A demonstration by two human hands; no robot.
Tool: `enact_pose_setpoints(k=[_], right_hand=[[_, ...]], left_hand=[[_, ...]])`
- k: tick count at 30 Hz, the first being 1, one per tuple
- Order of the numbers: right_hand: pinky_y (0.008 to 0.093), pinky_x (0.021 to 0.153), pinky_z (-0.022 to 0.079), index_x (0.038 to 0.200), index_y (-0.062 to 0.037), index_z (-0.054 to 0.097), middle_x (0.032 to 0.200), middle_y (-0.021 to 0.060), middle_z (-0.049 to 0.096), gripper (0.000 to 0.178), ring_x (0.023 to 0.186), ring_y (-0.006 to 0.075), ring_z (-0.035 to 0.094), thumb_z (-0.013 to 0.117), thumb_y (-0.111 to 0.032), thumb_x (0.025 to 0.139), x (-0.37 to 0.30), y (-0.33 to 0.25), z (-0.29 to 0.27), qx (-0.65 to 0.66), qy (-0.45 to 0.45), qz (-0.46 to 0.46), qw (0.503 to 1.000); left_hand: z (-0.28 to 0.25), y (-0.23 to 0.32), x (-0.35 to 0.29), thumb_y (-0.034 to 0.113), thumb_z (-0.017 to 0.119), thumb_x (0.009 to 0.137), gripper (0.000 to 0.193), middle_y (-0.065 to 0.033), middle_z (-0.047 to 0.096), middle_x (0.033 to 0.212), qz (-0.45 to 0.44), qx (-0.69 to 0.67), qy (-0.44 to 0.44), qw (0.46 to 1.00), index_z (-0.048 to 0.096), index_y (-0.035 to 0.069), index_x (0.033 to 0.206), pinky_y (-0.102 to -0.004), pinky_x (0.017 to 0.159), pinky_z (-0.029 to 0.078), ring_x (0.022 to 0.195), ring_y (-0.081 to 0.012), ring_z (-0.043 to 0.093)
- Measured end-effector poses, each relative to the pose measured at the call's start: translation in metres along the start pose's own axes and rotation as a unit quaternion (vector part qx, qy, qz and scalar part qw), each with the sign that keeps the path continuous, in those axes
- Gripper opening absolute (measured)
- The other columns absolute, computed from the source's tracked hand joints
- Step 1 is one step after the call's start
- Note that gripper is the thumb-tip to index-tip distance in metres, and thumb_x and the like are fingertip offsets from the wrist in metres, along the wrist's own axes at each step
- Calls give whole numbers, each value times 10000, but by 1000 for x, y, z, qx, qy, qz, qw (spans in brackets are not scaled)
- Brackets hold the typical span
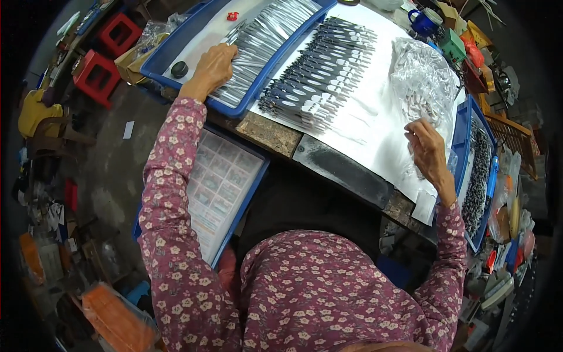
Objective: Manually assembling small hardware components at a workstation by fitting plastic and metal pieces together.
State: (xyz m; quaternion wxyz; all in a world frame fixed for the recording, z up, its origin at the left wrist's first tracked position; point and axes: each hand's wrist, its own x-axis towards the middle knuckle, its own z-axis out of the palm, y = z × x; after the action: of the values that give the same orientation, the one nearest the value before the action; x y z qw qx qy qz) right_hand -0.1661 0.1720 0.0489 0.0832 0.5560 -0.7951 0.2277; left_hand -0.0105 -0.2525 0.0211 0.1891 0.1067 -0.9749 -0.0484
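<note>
My left hand (213, 68) is over a blue tray (248, 101) of thin silver rods (267, 44). Its fingers are bent together against the left ends of the rods, and whatever they hold is hidden. Beside the tray, rows of slim dark pieces with pale oval middles (319, 74) lie on a white sheet (375, 132). To the right my right hand (427, 148) hovers above the sheet, its fingers curled in a pinch. Anything in that pinch is too small to make out. Just beyond it lies a clear plastic bag (423, 76) with small pale parts inside.
A second blue tray (463, 132) at the right holds many small dark pieces (478, 176). A round black container (179, 70) and a small red object (233, 16) sit in the left tray. Below the table edge is a clear-lidded compartment box (218, 188). Red stools (97, 76) stand at the left.
</note>
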Motion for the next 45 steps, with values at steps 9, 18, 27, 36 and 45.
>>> enact_pose_setpoints(k=[9, 18, 27, 36, 45], right_hand=[[328, 593, 416, 837, 5, 539, 757, 120, 516, 132, 669, 277, 527, 596, 45, 726, -37, -13, 1, 23, -28, 43, 998], [356, 597, 426, 832, -6, 521, 767, 113, 510, 123, 704, 286, 534, 605, -8, 742, -76, 14, 14, 24, 16, 59, 998], [302, 597, 433, 844, 20, 553, 745, 103, 569, 100, 665, 225, 565, 596, 25, 754, -126, 47, 7, 92, 165, 104, 976], [212, 453, 394, 823, 7, 599, 643, 22, 562, 117, 524, 67, 495, 561, -83, 759, -152, 119, -46, 233, 171, 310, 906], [398, 571, 482, 801, 13, 578, 750, 151, 590, 196, 640, 289, 583, 514, -130, 683, -130, 279, -17, -97, 134, 350, 922]], left_hand=[[13, -5, 6, 36, 545, 672, 134, -186, 506, 780, 1, 0, -12, 1000, 465, 11, 778, -425, 688, 380, 791, -367, 492], [37, -39, 8, -11, 509, 709, 241, -172, 541, 825, 115, 5, -27, 993, 507, 28, 946, -422, 730, 410, 834, -358, 510], [32, -105, 1, 58, 477, 784, 332, -201, 557, 1012, 235, 50, -66, 969, 497, 2, 1111, -424, 836, 416, 944, -380, 526], [15, -63, -2, 395, 295, 920, 479, -152, 570, 811, 119, -19, 8, 993, 554, -8, 908, -356, 676, 439, 753, -282, 564], [-31, -7, -9, -68, 514, 708, 87, -201, 532, 757, 70, 79, -56, 993, 500, -38, 788, -382, 603, 403, 685, -345, 537]])
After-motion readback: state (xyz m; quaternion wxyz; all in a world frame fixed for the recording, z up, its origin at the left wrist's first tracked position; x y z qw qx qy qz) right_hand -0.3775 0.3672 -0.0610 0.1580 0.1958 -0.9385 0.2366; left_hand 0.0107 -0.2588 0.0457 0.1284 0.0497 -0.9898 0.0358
